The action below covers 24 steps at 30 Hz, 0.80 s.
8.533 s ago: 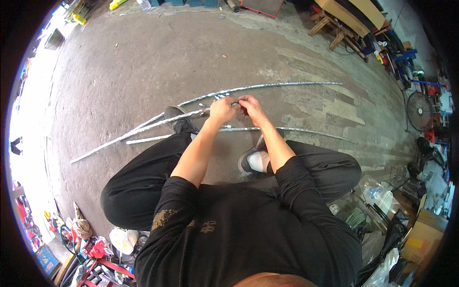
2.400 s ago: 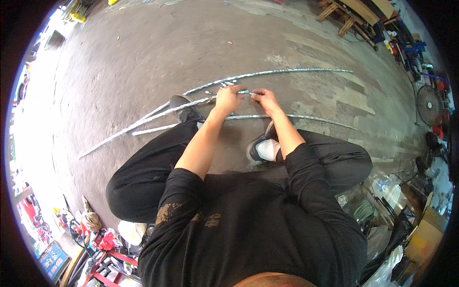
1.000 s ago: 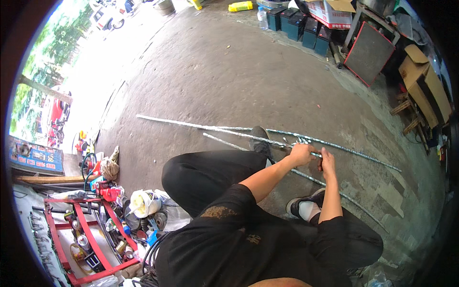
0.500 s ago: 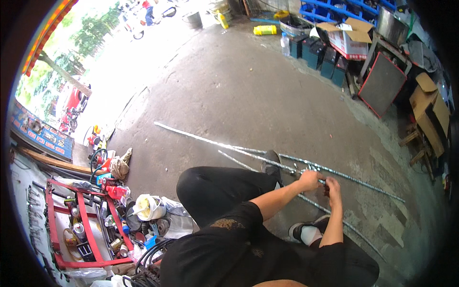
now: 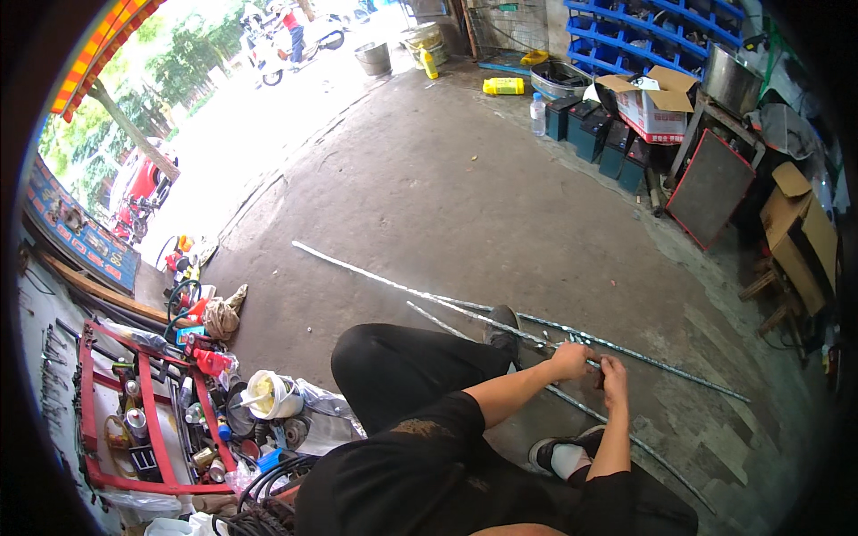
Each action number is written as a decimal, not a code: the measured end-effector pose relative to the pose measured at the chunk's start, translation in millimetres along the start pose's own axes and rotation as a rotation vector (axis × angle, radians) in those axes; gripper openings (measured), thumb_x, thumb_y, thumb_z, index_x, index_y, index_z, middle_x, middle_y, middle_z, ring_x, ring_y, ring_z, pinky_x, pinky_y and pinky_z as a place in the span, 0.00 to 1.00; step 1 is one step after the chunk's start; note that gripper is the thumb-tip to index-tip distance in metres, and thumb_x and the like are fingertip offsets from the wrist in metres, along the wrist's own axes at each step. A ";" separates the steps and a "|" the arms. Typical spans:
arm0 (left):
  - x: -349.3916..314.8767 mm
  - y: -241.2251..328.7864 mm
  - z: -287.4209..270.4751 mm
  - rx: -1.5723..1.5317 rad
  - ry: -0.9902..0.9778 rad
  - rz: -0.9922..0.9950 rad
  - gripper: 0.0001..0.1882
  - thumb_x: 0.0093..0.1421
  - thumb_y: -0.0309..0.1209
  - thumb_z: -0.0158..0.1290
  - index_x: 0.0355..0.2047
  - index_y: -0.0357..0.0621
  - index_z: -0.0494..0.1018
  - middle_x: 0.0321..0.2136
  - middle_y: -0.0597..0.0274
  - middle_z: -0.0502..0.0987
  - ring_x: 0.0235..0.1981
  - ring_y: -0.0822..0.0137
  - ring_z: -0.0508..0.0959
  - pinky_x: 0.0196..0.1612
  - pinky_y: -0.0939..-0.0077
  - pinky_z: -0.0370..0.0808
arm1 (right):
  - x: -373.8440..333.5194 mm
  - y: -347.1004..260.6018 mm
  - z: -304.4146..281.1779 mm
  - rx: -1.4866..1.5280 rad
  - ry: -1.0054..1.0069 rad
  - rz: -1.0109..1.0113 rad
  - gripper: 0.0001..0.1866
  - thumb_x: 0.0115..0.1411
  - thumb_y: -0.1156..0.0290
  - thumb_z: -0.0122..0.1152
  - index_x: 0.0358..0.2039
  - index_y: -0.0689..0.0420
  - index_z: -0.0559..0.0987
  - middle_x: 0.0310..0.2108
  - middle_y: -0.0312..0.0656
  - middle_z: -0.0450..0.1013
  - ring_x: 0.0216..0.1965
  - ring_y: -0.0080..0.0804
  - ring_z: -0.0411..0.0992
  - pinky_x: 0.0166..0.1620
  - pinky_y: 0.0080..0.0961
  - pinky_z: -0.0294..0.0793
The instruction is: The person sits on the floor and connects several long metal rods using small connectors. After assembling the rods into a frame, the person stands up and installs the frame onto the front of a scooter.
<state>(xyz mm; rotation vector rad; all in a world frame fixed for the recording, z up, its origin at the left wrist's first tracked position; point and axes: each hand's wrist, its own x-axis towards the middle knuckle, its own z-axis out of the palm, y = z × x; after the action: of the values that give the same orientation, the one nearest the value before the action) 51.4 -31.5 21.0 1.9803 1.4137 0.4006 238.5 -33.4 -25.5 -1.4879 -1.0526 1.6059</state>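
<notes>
In front of my bent legs, several long, thin silvery rods (image 5: 402, 287) cross one another on the concrete floor. My left hand (image 5: 572, 361) is closed just above the place where they meet. My right hand (image 5: 614, 377) is beside it, its fingers drawn together and pointing toward the left hand. What lies between the fingers is too small and hidden to make out. A few short shiny pieces (image 5: 579, 338) show just past the left hand, by the crossing. One rod (image 5: 657, 456) runs under my hands toward the lower right.
My shoe (image 5: 503, 327) stands by the rods. On the left are a red metal frame (image 5: 152, 406) with cans and tools, and a white bucket (image 5: 284, 399). Along the right stand dark battery blocks (image 5: 592, 134), an open carton (image 5: 655, 116), blue bins (image 5: 626, 40) and a cardboard box (image 5: 795, 237).
The view has tilted slightly, so the background sits lower. My right hand's fingers have come down and in, closer to my left hand. The rods lie in much the same place.
</notes>
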 end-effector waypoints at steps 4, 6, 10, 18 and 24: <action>-0.5 -2.7 3.1 -0.011 -0.009 -0.017 0.20 0.52 0.40 0.61 0.47 0.58 0.80 0.39 0.56 0.82 0.42 0.51 0.80 0.50 0.54 0.73 | -10.5 -16.9 11.0 -0.021 0.088 0.137 0.22 0.69 0.51 0.49 0.44 0.59 0.77 0.18 0.34 0.69 0.17 0.24 0.67 0.21 0.24 0.69; 0.1 -3.4 3.6 -0.006 0.007 -0.019 0.20 0.51 0.39 0.62 0.47 0.57 0.80 0.39 0.55 0.82 0.41 0.51 0.80 0.49 0.56 0.74 | -13.3 -21.8 12.1 0.078 0.068 0.147 0.21 0.69 0.53 0.49 0.45 0.59 0.76 0.18 0.33 0.68 0.16 0.24 0.66 0.22 0.23 0.69; 1.0 -6.1 4.6 0.013 0.023 -0.004 0.20 0.52 0.40 0.61 0.47 0.57 0.80 0.37 0.54 0.82 0.39 0.50 0.81 0.47 0.55 0.75 | -8.8 -15.8 10.5 0.023 0.014 -0.021 0.19 0.69 0.55 0.49 0.44 0.59 0.76 0.18 0.33 0.67 0.15 0.24 0.65 0.21 0.24 0.68; 0.5 -4.7 2.4 -0.017 -0.009 -0.016 0.20 0.53 0.41 0.61 0.47 0.58 0.80 0.40 0.55 0.82 0.44 0.51 0.80 0.51 0.56 0.73 | -15.7 -26.0 11.1 0.059 0.030 0.108 0.18 0.67 0.57 0.53 0.44 0.59 0.77 0.21 0.35 0.70 0.16 0.24 0.66 0.19 0.24 0.66; 2.5 -2.4 -0.5 -0.018 -0.052 -0.060 0.20 0.53 0.41 0.61 0.49 0.61 0.80 0.42 0.57 0.82 0.45 0.52 0.79 0.51 0.57 0.74 | -13.0 -22.9 9.7 -0.056 0.051 0.087 0.16 0.67 0.58 0.51 0.44 0.58 0.77 0.18 0.35 0.67 0.15 0.25 0.65 0.18 0.26 0.65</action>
<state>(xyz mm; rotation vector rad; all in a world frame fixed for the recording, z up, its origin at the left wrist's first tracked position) 50.3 -28.6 19.5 1.9151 1.4282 0.3322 229.4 -36.3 0.8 -1.6234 -1.0245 1.6009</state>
